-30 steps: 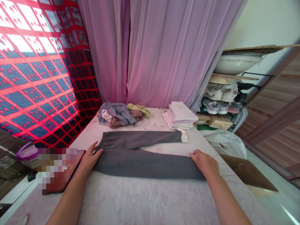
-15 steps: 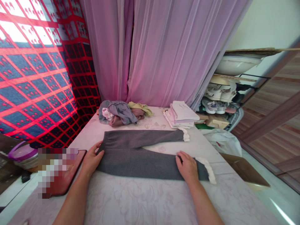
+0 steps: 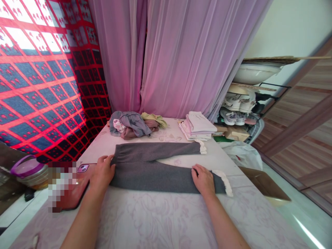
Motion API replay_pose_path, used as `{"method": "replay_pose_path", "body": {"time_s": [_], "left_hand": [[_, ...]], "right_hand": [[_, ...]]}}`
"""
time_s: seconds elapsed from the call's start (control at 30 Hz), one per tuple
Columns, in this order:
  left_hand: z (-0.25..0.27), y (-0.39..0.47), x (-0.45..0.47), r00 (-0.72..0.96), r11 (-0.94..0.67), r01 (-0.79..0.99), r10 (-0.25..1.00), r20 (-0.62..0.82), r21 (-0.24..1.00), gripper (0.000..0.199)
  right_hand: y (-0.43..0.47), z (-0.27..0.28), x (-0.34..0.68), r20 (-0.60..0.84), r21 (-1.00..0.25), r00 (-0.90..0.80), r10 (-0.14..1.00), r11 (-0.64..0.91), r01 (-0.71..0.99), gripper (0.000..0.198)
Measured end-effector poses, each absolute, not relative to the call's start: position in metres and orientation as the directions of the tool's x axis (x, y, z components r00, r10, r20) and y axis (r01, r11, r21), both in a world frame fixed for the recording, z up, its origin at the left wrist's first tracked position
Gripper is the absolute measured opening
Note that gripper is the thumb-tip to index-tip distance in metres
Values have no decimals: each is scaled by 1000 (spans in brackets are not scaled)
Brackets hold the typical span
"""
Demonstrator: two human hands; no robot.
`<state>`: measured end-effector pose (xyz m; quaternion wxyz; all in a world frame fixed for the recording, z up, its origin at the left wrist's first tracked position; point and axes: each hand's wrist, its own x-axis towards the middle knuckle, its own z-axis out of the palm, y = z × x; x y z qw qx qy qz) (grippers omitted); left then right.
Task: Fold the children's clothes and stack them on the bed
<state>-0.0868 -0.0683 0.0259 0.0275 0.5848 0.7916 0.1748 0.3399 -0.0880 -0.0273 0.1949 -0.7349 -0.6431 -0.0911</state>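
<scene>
A pair of dark grey trousers [image 3: 155, 176] lies spread flat, its waistband on the left and its cream ruffled cuffs on the right. My left hand [image 3: 102, 171] rests at the waistband edge, thumb and fingers apart and slightly bent. On the nearer leg, close to its cuff, lies my right hand [image 3: 204, 180], loosely curved with a gap between thumb and fingers. Neither hand lifts the cloth. Beside my left wrist is a phone [image 3: 75, 193] in a reddish case, camera side up, partly blurred out.
A rumpled heap of clothes [image 3: 132, 124] sits at the back left of the patterned bed or table surface [image 3: 155, 221]. Folded light garments [image 3: 198, 126] are stacked at the back right. Beyond the right edge stand an open box [image 3: 264, 183] and a shoe rack [image 3: 275, 100]. Pink curtains [image 3: 186, 58] hang behind.
The view has shifted slightly. My left hand's fingers are a little more bent at the waistband. The trousers lie nearly as before, with my right hand still on the nearer leg.
</scene>
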Motion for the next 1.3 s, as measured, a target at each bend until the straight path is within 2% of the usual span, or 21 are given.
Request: {"method": "replay_pose_path", "body": {"time_s": [0.07, 0.13, 0.23, 0.3, 0.43, 0.53, 0.67, 0.77, 0.87, 1.1, 1.2, 1.3], "left_hand": [[30, -71, -75, -252, 193, 950, 938, 236, 247, 40], [30, -72, -61, -101, 31, 970, 953, 286, 239, 38], [23, -72, -37, 174, -244, 933, 950, 260, 265, 35], [16, -74, -24, 252, -306, 912, 943, 218, 272, 36], [2, -77, -14, 259, -303, 915, 947, 190, 265, 38], [-4, -77, -14, 259, -310, 916, 942, 214, 254, 39], [-7, -77, -14, 251, -311, 916, 937, 241, 253, 39], [-9, -78, -14, 253, -320, 910, 931, 262, 262, 39], [-10, -78, -14, 250, -330, 905, 924, 290, 270, 38], [-8, -80, -11, 230, -311, 906, 931, 282, 286, 38], [-7, -81, -9, 213, -296, 905, 937, 277, 306, 38], [-6, -82, -8, 209, -291, 904, 940, 270, 312, 39]], "right_hand": [[-88, -27, 340, 384, -169, 157, 910, -97, 981, 26], [-88, -27, 340, 381, -170, 151, 912, -92, 981, 25], [-89, -25, 341, 367, -161, 126, 922, -71, 984, 23], [-91, -21, 342, 361, -145, 115, 926, -67, 987, 23], [-91, -9, 341, 319, -112, 163, 934, -134, 985, 22], [-77, 4, 325, 297, -153, 169, 940, -128, 980, 22], [-38, 25, 275, 321, -227, -68, 944, 147, 963, 28], [-5, 41, 229, 259, -247, -229, 938, 293, 924, 29], [24, 51, 194, 161, -199, -312, 936, 340, 919, 32], [67, 40, 165, 49, -120, -347, 937, 350, 929, 31], [73, 33, 164, 34, -86, -359, 933, 360, 929, 21], [79, 32, 162, 48, -57, -373, 926, 376, 925, 19]]}}
